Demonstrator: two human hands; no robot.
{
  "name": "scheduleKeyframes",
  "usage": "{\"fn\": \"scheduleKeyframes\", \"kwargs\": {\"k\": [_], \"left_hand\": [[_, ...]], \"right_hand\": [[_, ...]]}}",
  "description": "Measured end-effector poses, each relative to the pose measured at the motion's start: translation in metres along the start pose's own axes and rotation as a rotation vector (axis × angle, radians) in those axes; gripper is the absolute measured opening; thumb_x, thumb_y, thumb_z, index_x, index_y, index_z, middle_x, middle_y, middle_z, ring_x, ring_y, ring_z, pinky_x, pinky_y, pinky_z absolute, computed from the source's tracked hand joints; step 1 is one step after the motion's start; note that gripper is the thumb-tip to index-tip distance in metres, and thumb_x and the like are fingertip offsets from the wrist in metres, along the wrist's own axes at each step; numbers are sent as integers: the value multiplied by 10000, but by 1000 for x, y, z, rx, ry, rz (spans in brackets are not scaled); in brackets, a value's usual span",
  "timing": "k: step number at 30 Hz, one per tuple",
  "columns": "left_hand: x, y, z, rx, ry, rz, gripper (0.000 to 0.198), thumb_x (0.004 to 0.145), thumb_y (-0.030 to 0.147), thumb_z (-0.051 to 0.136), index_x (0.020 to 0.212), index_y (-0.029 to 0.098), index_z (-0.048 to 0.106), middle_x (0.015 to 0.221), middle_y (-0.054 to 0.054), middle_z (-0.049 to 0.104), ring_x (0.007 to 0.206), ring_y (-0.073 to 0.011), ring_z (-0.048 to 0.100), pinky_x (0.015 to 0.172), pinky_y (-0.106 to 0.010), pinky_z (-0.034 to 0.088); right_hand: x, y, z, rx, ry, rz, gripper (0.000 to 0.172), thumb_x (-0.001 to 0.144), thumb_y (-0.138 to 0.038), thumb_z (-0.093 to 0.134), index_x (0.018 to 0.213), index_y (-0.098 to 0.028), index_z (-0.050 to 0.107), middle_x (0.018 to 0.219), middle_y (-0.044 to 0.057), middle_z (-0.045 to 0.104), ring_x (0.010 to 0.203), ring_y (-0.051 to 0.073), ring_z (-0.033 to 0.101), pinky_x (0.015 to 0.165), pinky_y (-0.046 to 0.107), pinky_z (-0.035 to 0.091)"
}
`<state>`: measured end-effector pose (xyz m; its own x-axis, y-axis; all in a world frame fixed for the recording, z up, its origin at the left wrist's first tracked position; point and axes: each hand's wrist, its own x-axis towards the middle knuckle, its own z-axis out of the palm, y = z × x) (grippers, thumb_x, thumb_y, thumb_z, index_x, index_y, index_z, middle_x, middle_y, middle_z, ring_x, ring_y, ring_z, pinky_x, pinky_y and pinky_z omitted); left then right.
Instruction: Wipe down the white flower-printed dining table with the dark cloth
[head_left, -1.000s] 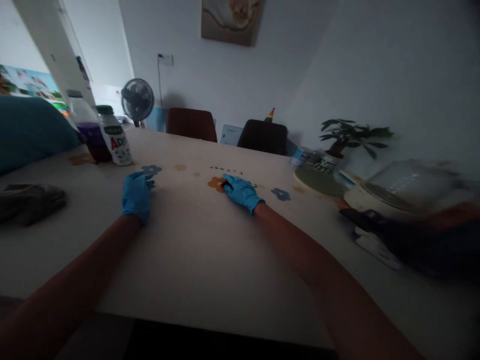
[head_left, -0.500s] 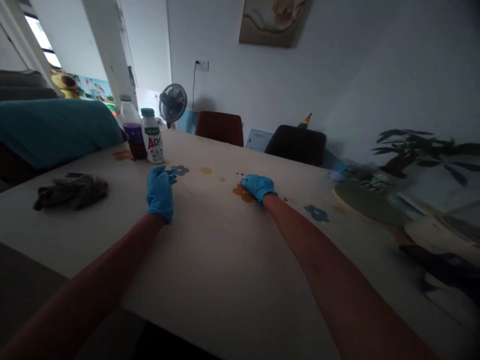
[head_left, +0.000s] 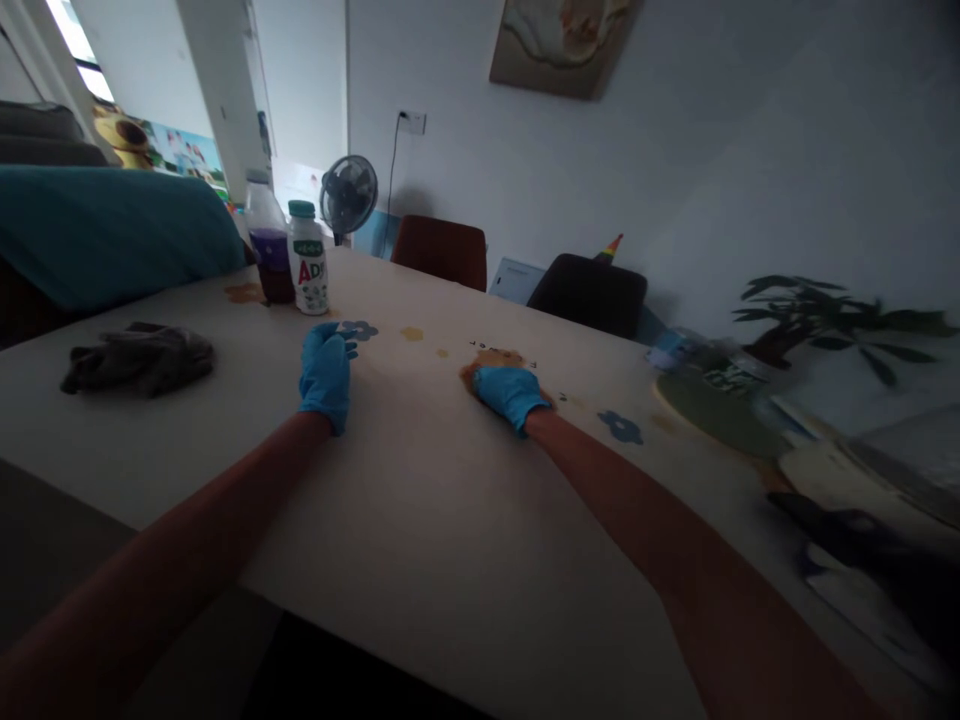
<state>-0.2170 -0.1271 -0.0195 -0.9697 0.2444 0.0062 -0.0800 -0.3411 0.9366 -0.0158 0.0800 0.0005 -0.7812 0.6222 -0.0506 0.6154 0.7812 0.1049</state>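
White tbl (head_left: 420, 530) w/ flower prints (head_left: 620, 427); fan (head_left: 349, 194) + 2 chairs (head_left: 442, 252) beyond.

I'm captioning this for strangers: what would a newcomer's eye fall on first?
Probably the blue-gloved right hand, set amid a brown-orange patch on the pale table, with the blue-gloved left hand apart to its left. Next might come the green-capped white bottle and the purple-labelled bottle, standing together beyond the left hand.
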Motion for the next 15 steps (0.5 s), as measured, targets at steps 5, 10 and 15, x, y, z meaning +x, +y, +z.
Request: {"fn": "scheduleKeyframes", "kwargs": {"k": [5,10,15], "left_hand": [[2,-6,-1,4,-3,7,233,926,37,554,1074,215,584,1052,-74,735,889,-189,706,942,-355,594],[7,-11,-6,13,26,18,235,914,75,581,1093,227,577,1031,-60,696,865,-184,651,880,-322,560],[4,-11,-3,15,9,8,216,898,74,580,1050,227,583,982,-55,699,856,-201,650,904,-349,557]], "right_hand": [[-49,-3,7,-42,-46,-37,531,1215,-280,392,1452,-130,842,1420,246,844,1362,412,774,1154,531,618],[-81,6,10,-65,-53,22,499,1197,-238,411,1341,-161,882,1311,215,876,1225,384,822,1020,474,650],[-101,33,21,-38,44,142,457,1212,-301,462,1245,-195,906,1220,167,903,1125,336,860,956,395,649]]}}
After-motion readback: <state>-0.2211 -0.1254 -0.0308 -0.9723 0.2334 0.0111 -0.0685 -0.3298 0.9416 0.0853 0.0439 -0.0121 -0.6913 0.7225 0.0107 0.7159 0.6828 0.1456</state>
